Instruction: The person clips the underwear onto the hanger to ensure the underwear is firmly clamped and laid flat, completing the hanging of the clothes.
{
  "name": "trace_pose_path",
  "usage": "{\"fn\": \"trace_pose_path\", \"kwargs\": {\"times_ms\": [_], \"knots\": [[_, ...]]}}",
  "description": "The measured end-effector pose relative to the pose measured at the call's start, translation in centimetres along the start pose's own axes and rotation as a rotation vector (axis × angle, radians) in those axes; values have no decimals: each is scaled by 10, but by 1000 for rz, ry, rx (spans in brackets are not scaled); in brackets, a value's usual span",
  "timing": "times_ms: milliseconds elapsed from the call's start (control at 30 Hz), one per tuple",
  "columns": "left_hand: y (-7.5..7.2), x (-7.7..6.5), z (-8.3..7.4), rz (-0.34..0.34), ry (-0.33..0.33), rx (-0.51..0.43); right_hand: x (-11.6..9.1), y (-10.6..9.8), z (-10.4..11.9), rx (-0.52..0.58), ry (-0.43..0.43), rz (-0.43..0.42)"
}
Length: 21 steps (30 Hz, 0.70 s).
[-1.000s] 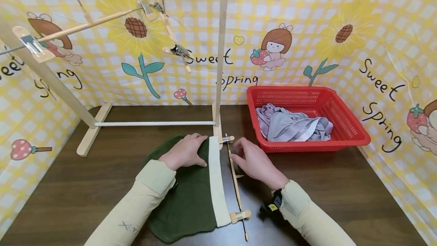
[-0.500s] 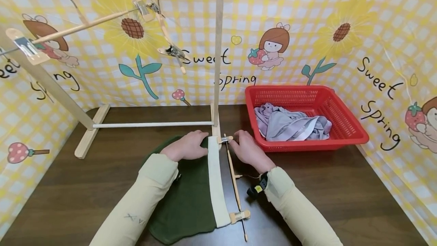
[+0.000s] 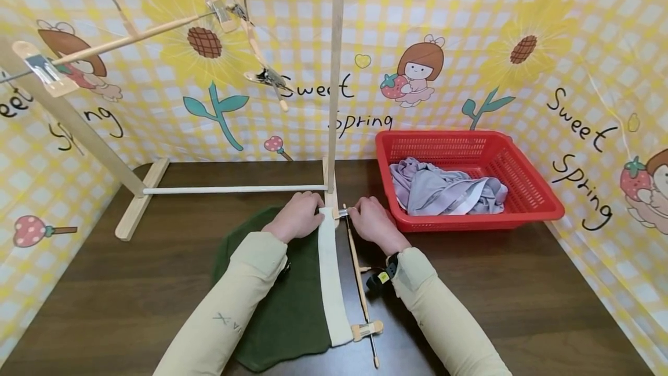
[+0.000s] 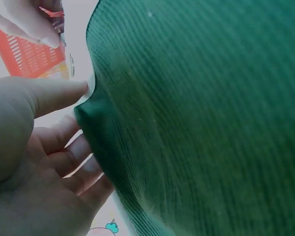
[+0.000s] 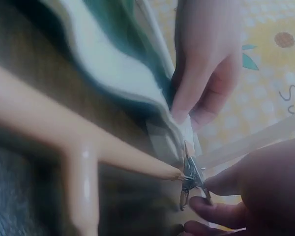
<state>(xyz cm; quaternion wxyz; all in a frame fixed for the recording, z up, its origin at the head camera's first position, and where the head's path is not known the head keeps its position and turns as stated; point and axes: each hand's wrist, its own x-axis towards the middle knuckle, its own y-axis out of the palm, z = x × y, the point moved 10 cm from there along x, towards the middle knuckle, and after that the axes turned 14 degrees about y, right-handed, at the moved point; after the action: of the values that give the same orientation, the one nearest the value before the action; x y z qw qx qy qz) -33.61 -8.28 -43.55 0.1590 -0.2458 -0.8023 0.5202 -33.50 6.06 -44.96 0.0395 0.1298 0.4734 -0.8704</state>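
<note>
A dark green skirt [image 3: 287,312] with a white waistband [image 3: 331,283] lies flat on the table. Along the band runs a wooden clip hanger [image 3: 360,277], its near clip [image 3: 367,329] at the band's near end. My left hand [image 3: 298,216] pinches the far corner of the waistband, thumb on one side and fingers on the other in the left wrist view. Beside it, my right hand [image 3: 374,222] pinches the handle ends of the hanger's far clip [image 5: 191,179] between thumb and fingers. In the right wrist view that clip's jaws meet the edge of the band.
A wooden rack [image 3: 337,74] stands behind, one foot close beyond the far clip. Clip hangers [image 3: 151,33] hang from its top rail. At the right back, a red basket [image 3: 469,224] holds grey-lilac cloth [image 3: 449,190]. Patterned sheets [image 3: 574,45] wall in the table.
My right hand has moved away from me along the hanger, from beside its bar to the far clip, and now pinches it. The left hand has slid to the waistband's far corner.
</note>
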Motion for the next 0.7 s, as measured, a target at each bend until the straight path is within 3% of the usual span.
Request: {"fn": "trace_pose_path", "kwargs": {"times_ms": [300, 700], "knots": [[-5, -4, 2, -71, 4, -27, -7, -6, 4, 263, -35, 80], [-9, -10, 2, -109, 26, -102, -9, 3, -3, 371, 34, 202]]}}
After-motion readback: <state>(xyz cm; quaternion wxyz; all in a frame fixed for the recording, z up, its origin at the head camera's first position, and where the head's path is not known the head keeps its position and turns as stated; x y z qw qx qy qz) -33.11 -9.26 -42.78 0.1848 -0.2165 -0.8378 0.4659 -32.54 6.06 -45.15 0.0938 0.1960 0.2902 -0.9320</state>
